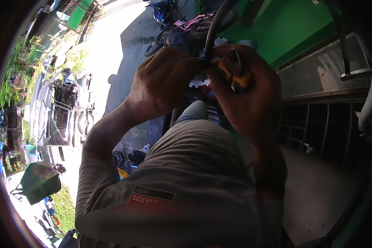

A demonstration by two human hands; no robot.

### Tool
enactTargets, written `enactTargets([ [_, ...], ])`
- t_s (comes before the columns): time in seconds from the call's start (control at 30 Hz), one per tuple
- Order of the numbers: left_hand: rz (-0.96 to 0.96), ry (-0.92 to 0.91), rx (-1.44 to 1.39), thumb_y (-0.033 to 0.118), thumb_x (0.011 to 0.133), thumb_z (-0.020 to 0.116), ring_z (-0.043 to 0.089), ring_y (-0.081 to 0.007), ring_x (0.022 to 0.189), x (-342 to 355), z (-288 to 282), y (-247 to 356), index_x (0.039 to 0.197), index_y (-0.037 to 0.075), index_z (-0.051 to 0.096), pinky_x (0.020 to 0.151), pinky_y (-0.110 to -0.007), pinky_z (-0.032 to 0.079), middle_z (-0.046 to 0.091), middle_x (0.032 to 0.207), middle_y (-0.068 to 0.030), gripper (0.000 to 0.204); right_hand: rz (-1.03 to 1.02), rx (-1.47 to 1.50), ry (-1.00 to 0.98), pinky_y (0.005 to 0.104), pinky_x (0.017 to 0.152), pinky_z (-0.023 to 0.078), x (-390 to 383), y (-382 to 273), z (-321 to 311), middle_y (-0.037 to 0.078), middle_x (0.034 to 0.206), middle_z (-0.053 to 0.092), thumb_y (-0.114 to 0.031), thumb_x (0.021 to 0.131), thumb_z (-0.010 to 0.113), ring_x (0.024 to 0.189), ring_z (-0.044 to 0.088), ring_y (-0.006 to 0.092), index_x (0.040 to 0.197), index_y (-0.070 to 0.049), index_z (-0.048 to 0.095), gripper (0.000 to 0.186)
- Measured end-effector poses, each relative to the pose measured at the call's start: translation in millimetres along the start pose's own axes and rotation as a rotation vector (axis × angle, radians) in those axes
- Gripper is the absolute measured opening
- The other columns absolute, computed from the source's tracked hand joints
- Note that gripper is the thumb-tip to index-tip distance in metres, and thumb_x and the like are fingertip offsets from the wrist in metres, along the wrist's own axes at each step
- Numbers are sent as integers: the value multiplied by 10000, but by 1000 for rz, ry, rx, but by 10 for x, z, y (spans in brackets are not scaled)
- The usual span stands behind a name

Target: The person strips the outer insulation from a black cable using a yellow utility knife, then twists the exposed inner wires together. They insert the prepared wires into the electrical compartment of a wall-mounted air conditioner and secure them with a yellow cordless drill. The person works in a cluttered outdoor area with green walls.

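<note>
Fingers of the left hand (161,82) pinch a dark cable (211,37); those of the right hand (260,91) clamp a yellow-handled tool (244,79).

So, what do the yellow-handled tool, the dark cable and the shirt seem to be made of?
Tool: metal head, judging by its glint; yellow handles, probably plastic or rubber from their solid colour. Cable: likely rubber or plastic outside, smooth; it bends evenly, core hidden. Shirt: matte cloth, shown by loose folds.

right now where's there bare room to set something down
Free: the sunlit pavement right of the parked vehicle, and the shaded pavement between that and the blue motorcycle. Crowded: around the motorcycle and pink bicycle, and around the dark cable and orange-handled tool.
</note>
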State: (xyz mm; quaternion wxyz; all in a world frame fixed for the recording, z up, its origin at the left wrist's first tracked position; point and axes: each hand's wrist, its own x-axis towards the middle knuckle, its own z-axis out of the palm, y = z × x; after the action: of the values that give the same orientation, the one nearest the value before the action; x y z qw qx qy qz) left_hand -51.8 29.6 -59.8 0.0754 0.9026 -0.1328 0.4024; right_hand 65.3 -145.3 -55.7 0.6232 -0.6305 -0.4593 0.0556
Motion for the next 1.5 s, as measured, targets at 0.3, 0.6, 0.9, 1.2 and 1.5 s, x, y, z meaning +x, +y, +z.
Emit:
enactTargets([
  [0.3,313,-52,72,125,815,818,730,-284,890,250,-126,-182,1074,-3,738,738,-370,625,710,947,-127,299,64,-28,-116,267,759,575,-6,-102,-254,89,964,769,32,972,747,843,723,128,1277,52,705,309],
  [0.6,211,-89,0,73,758,827,619,-233,750,501,-168,-202,911,14,657,571,-366,526,581,828,-75,236,-16,193,137,269,753,587,22,-132,15,91,946,767,20,984,756,829,725,118,1256,59,717,277],
  [0.9,168,-96,-10,153,766,777,655,-238,860,486,-294,-102,947,45,663,699,-375,593,602,864,-63,240,-70,17,-46,269,723,572,172,-151,-117,86,913,750,54,935,792,797,705,116,1218,76,722,293],
  [1.2,593,-124,-28,34,750,808,630,-235,760,687,-219,-648,871,5,652,606,-347,535,605,825,-108,200,-40,177,-85,315,707,573,305,-92,-68,126,866,712,65,936,779,756,696,175,1210,101,668,298],
  [1.5,473,-192,-411,154,709,764,633,-316,913,654,-228,-919,1045,18,633,802,-439,548,594,937,-106,386,120,180,63,248,756,584,313,-84,219,41,942,748,40,909,799,866,708,81,1119,4,716,229],
])
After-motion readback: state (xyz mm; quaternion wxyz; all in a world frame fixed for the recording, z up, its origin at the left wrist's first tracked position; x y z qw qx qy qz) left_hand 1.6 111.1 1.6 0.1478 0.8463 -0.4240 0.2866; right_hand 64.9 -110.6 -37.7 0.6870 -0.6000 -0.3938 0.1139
